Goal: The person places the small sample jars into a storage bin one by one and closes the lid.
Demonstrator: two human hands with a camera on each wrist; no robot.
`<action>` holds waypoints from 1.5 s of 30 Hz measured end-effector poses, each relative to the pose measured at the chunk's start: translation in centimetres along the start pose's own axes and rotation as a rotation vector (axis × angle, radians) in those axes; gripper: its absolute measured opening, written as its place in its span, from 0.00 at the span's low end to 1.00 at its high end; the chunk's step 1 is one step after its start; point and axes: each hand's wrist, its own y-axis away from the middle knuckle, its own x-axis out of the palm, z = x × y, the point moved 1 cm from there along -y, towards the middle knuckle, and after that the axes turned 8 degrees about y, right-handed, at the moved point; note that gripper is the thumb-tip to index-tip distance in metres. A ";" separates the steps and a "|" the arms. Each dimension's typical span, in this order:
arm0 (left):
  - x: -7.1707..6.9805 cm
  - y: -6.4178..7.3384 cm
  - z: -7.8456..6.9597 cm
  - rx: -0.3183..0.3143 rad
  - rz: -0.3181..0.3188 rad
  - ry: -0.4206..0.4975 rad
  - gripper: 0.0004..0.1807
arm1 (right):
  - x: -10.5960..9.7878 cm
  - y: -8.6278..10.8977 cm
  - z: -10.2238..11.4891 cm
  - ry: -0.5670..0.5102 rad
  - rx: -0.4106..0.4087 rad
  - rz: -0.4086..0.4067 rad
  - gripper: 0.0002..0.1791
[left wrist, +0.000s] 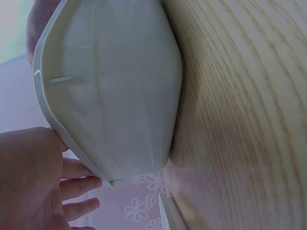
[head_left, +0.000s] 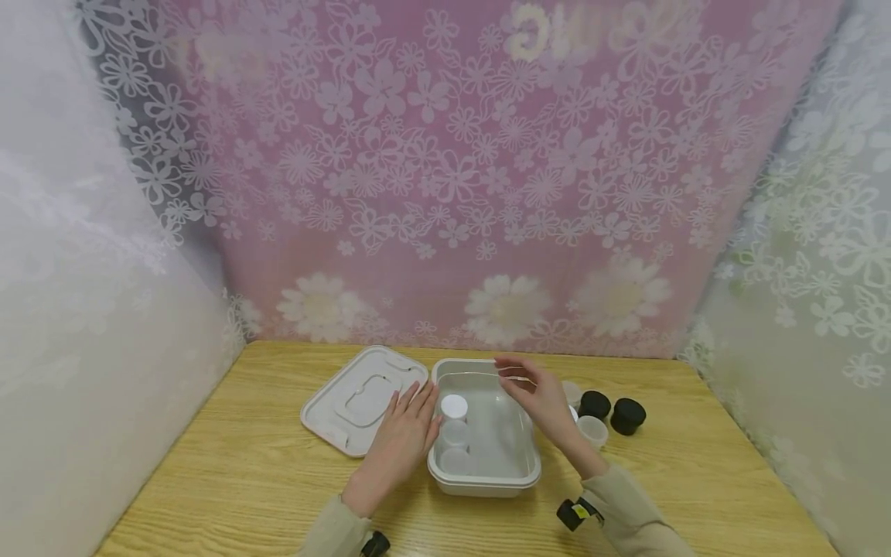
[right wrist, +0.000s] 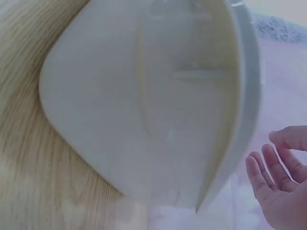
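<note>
A white plastic tub (head_left: pixel 485 490) sits lidless on the table, in the middle of the head view. Along its inner left side stand small round jars: one with a white lid (head_left: pixel 454 407) and two translucent ones (head_left: pixel 455 432) nearer the front. My left hand (head_left: pixel 404 437) lies along the tub's left rim with straight fingers; in the left wrist view, its thumb side touches the rim (left wrist: pixel 50 112). Above the right rim hovers my right hand (head_left: pixel 546 406), fingers loosely bent, thumb apart from them, nothing visible between them. The right wrist view shows that hand (right wrist: pixel 283 177) beside the tub wall (right wrist: pixel 105 96).
The tub's white lid (head_left: pixel 334 402) lies flat at the left, close to the tub. Right of the tub are black round lids or jars (head_left: pixel 629 416) and translucent cups (head_left: pixel 592 432), partly behind my right hand. A flowered curtain (head_left: pixel 452 193) hangs behind the wooden table (head_left: pixel 230 480).
</note>
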 end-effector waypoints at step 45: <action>0.2 -0.4 0.0 -0.003 0.003 0.010 0.27 | -15.7 6.5 -12.4 0.450 0.373 -0.008 0.41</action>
